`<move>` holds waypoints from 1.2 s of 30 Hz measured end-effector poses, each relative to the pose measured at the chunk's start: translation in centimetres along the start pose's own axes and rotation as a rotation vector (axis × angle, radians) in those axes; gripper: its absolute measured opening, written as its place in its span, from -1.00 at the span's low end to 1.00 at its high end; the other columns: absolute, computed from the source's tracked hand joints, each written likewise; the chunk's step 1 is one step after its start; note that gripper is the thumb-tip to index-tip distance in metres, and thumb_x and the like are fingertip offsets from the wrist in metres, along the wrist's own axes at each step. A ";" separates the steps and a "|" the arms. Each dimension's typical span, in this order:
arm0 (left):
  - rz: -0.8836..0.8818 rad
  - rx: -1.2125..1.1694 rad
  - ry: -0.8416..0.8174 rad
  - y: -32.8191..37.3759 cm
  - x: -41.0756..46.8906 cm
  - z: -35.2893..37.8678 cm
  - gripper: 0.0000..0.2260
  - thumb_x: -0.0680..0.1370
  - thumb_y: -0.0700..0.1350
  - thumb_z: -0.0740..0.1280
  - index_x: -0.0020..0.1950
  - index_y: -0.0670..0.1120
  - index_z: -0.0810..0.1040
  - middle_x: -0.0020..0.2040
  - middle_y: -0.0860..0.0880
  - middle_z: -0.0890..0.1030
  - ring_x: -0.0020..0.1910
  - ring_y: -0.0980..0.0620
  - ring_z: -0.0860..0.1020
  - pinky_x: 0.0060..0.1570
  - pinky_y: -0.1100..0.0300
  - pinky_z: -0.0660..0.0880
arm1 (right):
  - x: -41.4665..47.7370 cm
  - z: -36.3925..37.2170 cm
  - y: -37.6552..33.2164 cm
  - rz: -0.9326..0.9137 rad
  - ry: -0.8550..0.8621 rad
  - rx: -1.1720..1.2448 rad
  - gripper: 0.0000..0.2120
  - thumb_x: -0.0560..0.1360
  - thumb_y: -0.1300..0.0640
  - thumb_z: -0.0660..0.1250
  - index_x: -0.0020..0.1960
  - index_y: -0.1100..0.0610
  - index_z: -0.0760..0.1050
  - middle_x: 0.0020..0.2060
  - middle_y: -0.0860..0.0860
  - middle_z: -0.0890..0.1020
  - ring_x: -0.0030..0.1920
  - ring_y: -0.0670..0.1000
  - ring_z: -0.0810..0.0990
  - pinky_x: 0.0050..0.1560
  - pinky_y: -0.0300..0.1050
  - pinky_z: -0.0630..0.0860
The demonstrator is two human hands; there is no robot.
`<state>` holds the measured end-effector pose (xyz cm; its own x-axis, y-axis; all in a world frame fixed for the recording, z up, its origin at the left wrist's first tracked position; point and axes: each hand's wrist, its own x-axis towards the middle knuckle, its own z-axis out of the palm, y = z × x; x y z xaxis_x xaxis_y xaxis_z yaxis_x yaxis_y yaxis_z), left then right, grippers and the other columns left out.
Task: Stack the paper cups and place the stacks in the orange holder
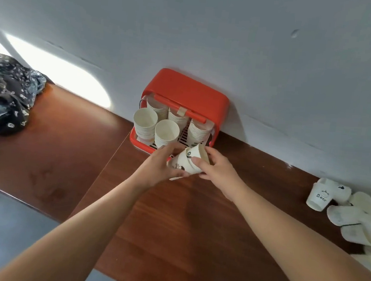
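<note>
Grips a tilted cup stack (188, 161) between left hand (157, 167) and right hand (217, 171), fingers (170, 149) curled. Holds it with the orange holder (184, 90) just beyond the grip.

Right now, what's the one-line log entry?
left hand, right hand: grip on tilted paper cup stack | orange holder: several stacks inside | loose paper cups: lying right

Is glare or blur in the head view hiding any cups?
Head view: the sunlit patch left of the orange holder is blown out; loose cups at the right edge look soft; held cups between left hand and right hand read clearly.
</note>
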<state>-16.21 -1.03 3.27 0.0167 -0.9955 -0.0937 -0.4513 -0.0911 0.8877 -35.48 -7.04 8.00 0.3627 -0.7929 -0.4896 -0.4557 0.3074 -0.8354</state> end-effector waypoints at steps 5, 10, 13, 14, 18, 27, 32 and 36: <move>0.060 0.009 -0.019 0.4 0.4 -0.9 -0.46 0.37 0.07 0.58 0.29 0.01 0.51 0.11 0.30 0.51 0.14 0.32 0.46 0.10 0.44 0.39 | 1.7 0.8 0.3 0.125 -0.161 0.340 -0.61 0.49 0.09 0.48 0.28 0.07 0.50 0.20 0.18 0.62 0.14 0.12 0.66 0.20 0.16 0.57; 0.109 0.175 0.219 -0.3 0.7 -1.9 -0.54 0.49 0.13 0.47 0.29 -0.04 0.52 0.20 0.07 0.48 0.24 0.11 0.41 0.21 0.30 0.36 | 2.8 1.4 0.3 -0.005 0.119 -0.035 -0.49 0.41 0.02 0.52 0.27 0.01 0.37 0.12 -0.10 0.59 0.06 -0.12 0.62 -0.01 -0.25 0.56; 0.030 0.314 0.362 -1.5 1.5 -2.1 -0.62 0.53 0.04 0.44 0.31 -0.02 0.54 0.15 -0.01 0.44 0.14 -0.01 0.46 0.09 0.11 0.49 | 3.8 2.0 0.8 -0.109 0.287 -0.320 -0.38 0.35 -0.02 0.55 0.31 -0.02 0.35 0.16 -0.10 0.51 0.12 -0.09 0.51 0.10 -0.16 0.49; -0.021 0.335 0.359 -1.9 1.7 -2.1 -0.62 0.54 0.03 0.43 0.33 -0.01 0.54 0.12 -0.02 0.45 0.08 -0.04 0.50 0.03 0.07 0.53 | 4.0 2.3 1.1 -0.137 0.298 -0.363 -0.34 0.34 -0.02 0.55 0.35 -0.01 0.34 0.21 -0.07 0.47 0.17 -0.06 0.49 0.15 -0.12 0.48; -0.138 0.370 0.288 -3.4 2.5 -2.0 -0.67 0.59 0.06 0.35 0.34 0.04 0.57 0.09 -0.04 0.53 -0.03 -0.10 0.61 -0.05 0.00 0.57 | 5.2 3.4 2.1 -0.208 0.332 -0.459 -0.25 0.36 -0.01 0.53 0.44 0.02 0.25 0.27 0.05 0.36 0.24 0.05 0.45 0.21 -0.10 0.44; -0.103 0.463 0.291 -4.7 3.3 -1.9 -0.76 0.55 -0.04 0.43 0.19 -0.08 0.62 0.34 -0.12 0.47 0.02 -0.20 0.63 -0.07 -0.08 0.58 | 8.6 4.3 4.4 -0.136 0.280 -0.641 -0.30 0.40 0.00 0.51 0.42 0.12 0.27 0.29 0.12 0.39 0.26 0.13 0.49 0.25 0.02 0.49; -0.064 0.499 0.311 -4.6 3.5 -1.5 -0.82 0.52 -0.12 0.45 0.08 -0.13 0.59 0.32 -0.14 0.49 0.02 -0.23 0.61 -0.16 -0.04 0.55 | 9.0 4.5 5.1 -0.131 0.287 -0.623 -0.29 0.40 -0.03 0.52 0.42 0.12 0.28 0.33 0.09 0.42 0.27 0.12 0.51 0.23 0.09 0.52; -0.066 0.521 0.342 -4.2 3.5 -1.2 -0.79 0.53 -0.12 0.43 0.15 -0.10 0.57 0.31 -0.13 0.49 0.06 -0.23 0.60 -0.18 -0.05 0.56 | 9.2 4.9 5.1 -0.140 0.328 -0.613 -0.27 0.40 -0.01 0.53 0.44 0.13 0.27 0.35 0.10 0.40 0.34 0.13 0.45 0.31 0.07 0.47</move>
<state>-13.16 -4.17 -0.25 0.3048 -0.9486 0.0850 -0.8137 -0.2130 0.5409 -30.47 -10.16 -2.00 0.2314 -0.9505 -0.2072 -0.8332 -0.0838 -0.5465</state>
